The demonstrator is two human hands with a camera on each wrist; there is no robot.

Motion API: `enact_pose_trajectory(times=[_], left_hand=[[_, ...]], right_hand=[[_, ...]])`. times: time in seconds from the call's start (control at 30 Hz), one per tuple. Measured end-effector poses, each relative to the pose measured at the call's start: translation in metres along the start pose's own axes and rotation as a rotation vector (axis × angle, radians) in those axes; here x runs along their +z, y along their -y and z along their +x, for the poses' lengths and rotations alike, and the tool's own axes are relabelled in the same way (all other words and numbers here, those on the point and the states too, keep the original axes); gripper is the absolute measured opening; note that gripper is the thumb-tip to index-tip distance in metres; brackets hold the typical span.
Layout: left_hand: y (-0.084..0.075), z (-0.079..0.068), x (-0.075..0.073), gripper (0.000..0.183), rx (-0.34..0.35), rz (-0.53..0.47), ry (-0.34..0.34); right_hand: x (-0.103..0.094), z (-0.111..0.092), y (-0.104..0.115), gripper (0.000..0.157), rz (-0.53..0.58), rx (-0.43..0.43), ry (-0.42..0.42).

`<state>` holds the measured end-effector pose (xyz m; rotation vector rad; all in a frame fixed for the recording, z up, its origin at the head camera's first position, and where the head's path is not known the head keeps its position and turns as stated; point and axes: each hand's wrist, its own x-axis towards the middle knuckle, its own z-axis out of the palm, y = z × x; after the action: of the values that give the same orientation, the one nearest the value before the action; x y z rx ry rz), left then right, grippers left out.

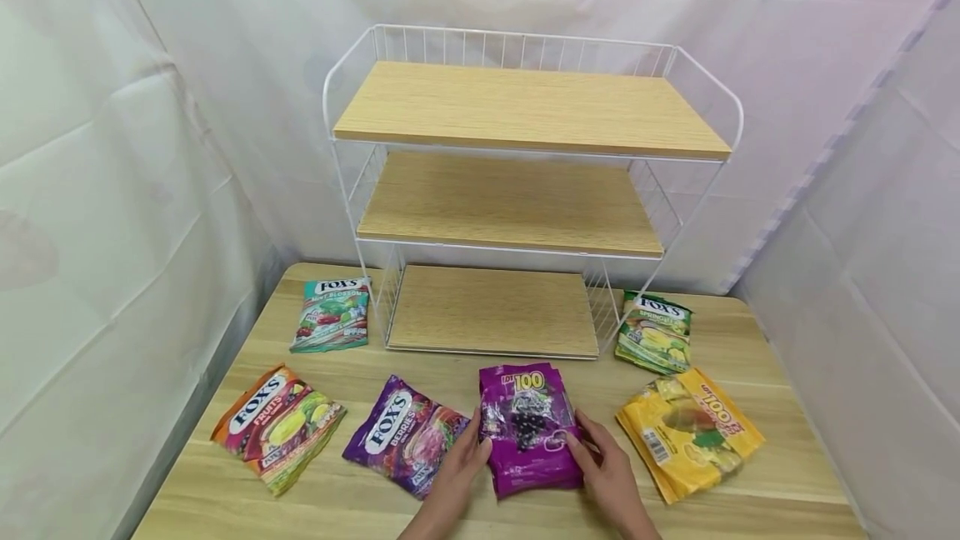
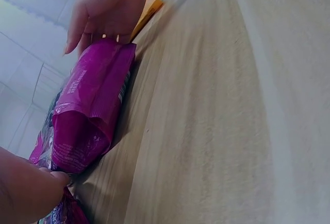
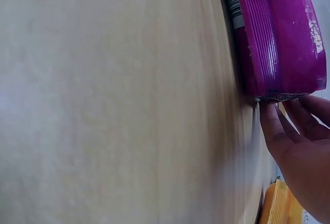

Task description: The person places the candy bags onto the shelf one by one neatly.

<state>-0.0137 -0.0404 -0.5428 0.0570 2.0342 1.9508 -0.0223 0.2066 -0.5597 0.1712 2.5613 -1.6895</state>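
Note:
A purple Lot 100 candy bag (image 1: pixel 527 432) with dark grapes or berries printed on it stands near the table's front, between both hands. My left hand (image 1: pixel 459 469) holds its left side, and my right hand (image 1: pixel 609 473) grips the right side with the thumb on the front. In the left wrist view the bag's purple back (image 2: pixel 98 85) shows, with the right hand (image 2: pixel 111 10) at its far end. The right wrist view has the right fingers (image 3: pixel 273 126) at the bag's edge. A purple Fox's Berries bag (image 1: pixel 408 436) lies beside the left hand.
A white wire rack with three wooden shelves (image 1: pixel 525 111) stands at the back. Fox's Fruits (image 1: pixel 279 427) and mint (image 1: pixel 332 315) bags lie left. A green Fox's bag (image 1: pixel 656 332) and a yellow Lot 100 bag (image 1: pixel 690 433) lie right. White cloth walls (image 1: pixel 885 298) surround the table.

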Motion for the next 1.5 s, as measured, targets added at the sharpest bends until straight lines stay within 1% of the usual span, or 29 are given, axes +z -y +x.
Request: enact_pose_trajectory(times=[0.23, 0.3, 0.4, 0.47, 0.67, 0.83, 1.0, 1.13, 1.3, 1.43, 1.5], left_hand=[[-0.001, 0.005, -0.001, 0.061, 0.034, 0.055, -0.031], [-0.001, 0.007, -0.002, 0.06, 0.052, 0.059, -0.038], [0.0, 0.01, -0.003, 0.06, 0.072, 0.038, -0.044], [0.001, 0.011, -0.004, 0.06, 0.079, 0.028, -0.045], [0.003, 0.012, -0.005, 0.058, 0.082, 0.039, -0.059], [0.003, 0.012, -0.006, 0.059, 0.071, 0.01, -0.075], [0.001, 0.009, -0.005, 0.061, 0.067, -0.027, -0.098], [0.003, 0.005, -0.002, 0.061, 0.089, -0.057, -0.108], [0.009, 0.004, 0.001, 0.063, 0.11, -0.094, -0.096], [0.01, 0.005, 0.006, 0.066, 0.088, -0.128, -0.091], [0.01, 0.006, 0.009, 0.066, 0.066, -0.134, -0.098]], right_hand=[[0.002, -0.001, -0.001, 0.056, -0.022, 0.029, -0.008], [0.003, -0.002, 0.001, 0.055, -0.021, 0.036, -0.017], [0.004, -0.004, 0.003, 0.053, -0.019, 0.044, -0.024], [0.006, -0.005, 0.004, 0.053, -0.018, 0.048, -0.025], [0.01, -0.009, 0.003, 0.054, -0.034, 0.084, -0.033], [0.012, -0.011, 0.001, 0.056, -0.02, 0.097, -0.032], [0.011, -0.013, 0.0, 0.062, 0.019, 0.11, -0.019], [0.012, -0.013, 0.002, 0.069, 0.066, 0.139, -0.026], [0.016, -0.01, 0.005, 0.075, 0.086, 0.169, -0.026], [0.019, -0.01, 0.007, 0.077, 0.103, 0.185, -0.017], [0.02, -0.011, 0.008, 0.078, 0.093, 0.199, -0.01]])
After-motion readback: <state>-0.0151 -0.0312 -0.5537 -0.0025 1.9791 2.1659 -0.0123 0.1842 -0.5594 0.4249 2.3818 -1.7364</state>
